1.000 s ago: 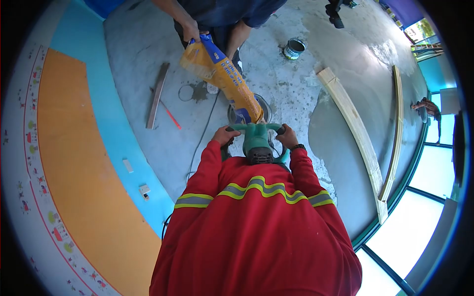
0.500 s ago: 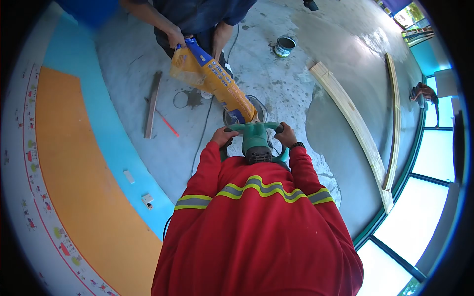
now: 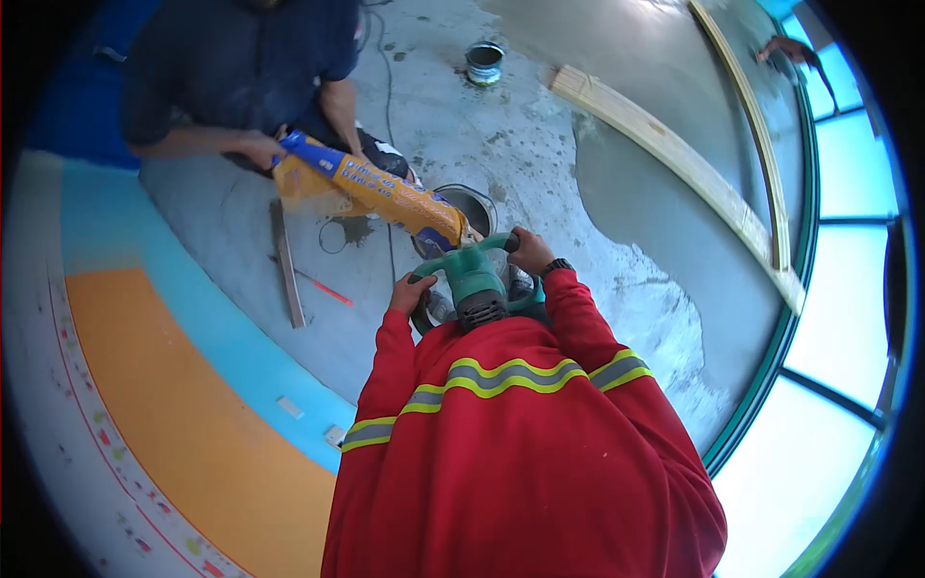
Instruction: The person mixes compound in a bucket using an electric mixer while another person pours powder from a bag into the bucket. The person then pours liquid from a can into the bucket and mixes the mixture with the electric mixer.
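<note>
The green power mixer [image 3: 476, 279] stands close in front of the wearer's red top, over the floor [image 3: 530, 159], with its two handles spreading to either side. The left hand [image 3: 411, 293] is curled round the left handle, fingers wrapped over the grip. The right hand [image 3: 531, 252] is likewise closed about the right handle, a dark watch [image 3: 558, 266] on its wrist.

Just beyond the mixer is a bucket [image 3: 477, 205], partly hidden by a yellow and blue bag [image 3: 390, 197]. The bag slants down towards the mixer, its lower end at the bucket's near side; I cannot tell whether anything is pouring out. A co-worker in a dark shirt grasps the bag's upper end with a blurred hand [image 3: 260, 150]; what the co-worker's other hand grips is unclear.

Farther out, a smaller pail [image 3: 485, 73] stands upright on the floor. To the left lie a long narrow bar [image 3: 287, 265] and a thin red rod [image 3: 330, 291]; to the right, two pale wooden planks [image 3: 665, 159] meet near the windows.
</note>
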### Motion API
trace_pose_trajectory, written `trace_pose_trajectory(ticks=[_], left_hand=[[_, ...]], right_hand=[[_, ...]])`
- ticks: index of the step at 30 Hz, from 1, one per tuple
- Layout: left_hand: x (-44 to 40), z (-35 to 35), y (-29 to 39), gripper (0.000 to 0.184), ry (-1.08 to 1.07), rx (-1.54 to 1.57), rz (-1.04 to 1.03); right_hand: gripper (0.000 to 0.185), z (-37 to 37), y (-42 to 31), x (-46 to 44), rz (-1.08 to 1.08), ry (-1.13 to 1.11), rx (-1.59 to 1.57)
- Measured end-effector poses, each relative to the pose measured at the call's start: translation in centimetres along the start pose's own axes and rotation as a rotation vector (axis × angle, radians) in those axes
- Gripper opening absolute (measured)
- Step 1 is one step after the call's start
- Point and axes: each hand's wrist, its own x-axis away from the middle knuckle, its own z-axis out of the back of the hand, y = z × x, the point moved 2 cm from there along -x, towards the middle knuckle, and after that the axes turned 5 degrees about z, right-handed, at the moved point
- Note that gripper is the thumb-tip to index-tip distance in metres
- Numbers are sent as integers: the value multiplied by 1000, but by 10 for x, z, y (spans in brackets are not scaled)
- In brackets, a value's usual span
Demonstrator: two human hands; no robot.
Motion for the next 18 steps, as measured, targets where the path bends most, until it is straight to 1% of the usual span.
trace_pose_trajectory(ticks=[1,4,5,8,16,18], left_hand=[[0,-1,-1,33,-8,4,19],[0,-5,-1,33,4,16,17],[1,-6,-1,33,0,15,24],[8,-12,4,34,5,14,45],[14,-7,-8,36,34,8,79],[20,-6,-10,35,45,27,44]], right_hand=[[38,1,-3,3,0,-3,25],[40,0,3,9,-34,-3,-42],[38,-3,5,10,-18,40,-41],[39,-3,6,16,-32,73,-19],[48,-7,3,9,-108,-27,33],[48,-8,1,6,-74,-48,21]])
